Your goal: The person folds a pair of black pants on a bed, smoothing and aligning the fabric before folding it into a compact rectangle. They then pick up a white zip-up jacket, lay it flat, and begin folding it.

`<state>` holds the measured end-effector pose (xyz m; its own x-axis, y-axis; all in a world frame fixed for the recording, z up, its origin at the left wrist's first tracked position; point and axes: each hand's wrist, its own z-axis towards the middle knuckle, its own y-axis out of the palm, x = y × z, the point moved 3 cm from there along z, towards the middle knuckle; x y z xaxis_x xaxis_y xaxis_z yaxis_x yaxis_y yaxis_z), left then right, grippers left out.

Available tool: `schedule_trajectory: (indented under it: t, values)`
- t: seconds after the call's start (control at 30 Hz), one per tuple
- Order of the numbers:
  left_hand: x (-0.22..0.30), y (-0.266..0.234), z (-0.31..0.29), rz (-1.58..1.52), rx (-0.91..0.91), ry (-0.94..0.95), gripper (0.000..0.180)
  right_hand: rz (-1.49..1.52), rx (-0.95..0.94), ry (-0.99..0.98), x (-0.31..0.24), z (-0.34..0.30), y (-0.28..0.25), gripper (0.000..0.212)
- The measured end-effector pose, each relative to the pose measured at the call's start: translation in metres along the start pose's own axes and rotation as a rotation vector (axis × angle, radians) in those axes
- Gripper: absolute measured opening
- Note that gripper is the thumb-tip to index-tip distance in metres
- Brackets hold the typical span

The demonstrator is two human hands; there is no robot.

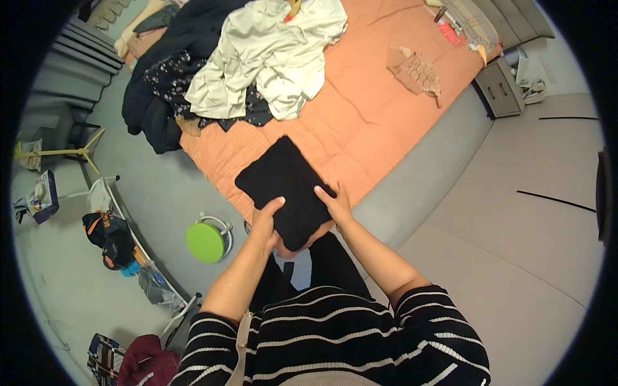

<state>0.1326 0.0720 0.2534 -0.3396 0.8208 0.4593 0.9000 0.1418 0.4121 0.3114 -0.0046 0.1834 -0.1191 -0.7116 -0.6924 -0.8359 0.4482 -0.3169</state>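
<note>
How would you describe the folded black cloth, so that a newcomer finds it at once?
Find the orange-covered bed. Over its near end, the person's left hand and right hand hold the folded black cloth. It is flat and roughly rectangular, unlike the loose white cloth heaped farther back.

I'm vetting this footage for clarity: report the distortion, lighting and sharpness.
Head view: black rounds off the corners and fisheye distortion skews the pale cabinet doors; head view: light looks soft, without strong glare, though the black folded cloth shows little surface detail; head view: the left hand and right hand look reasonably sharp, with no obvious motion blur.
</note>
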Motion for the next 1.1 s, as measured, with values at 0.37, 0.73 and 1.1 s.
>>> schedule_trajectory:
  t: [0.37,0.73,1.1]
  values:
    - [0.041,0.018,-0.136,-0.129,-0.497,-0.186,0.068,0.509,-0.836,0.188,-0.042,-0.069,-0.092,0.075]
    - [0.049,0.084,-0.110,0.022,-0.381,-0.051,0.064,0.444,-0.683,-0.074,-0.115,-0.054,-0.190,0.066]
    - [-0.023,0.291,-0.026,0.129,-0.298,-0.068,0.055,0.373,-0.550,-0.027,-0.157,0.069,-0.384,0.055]
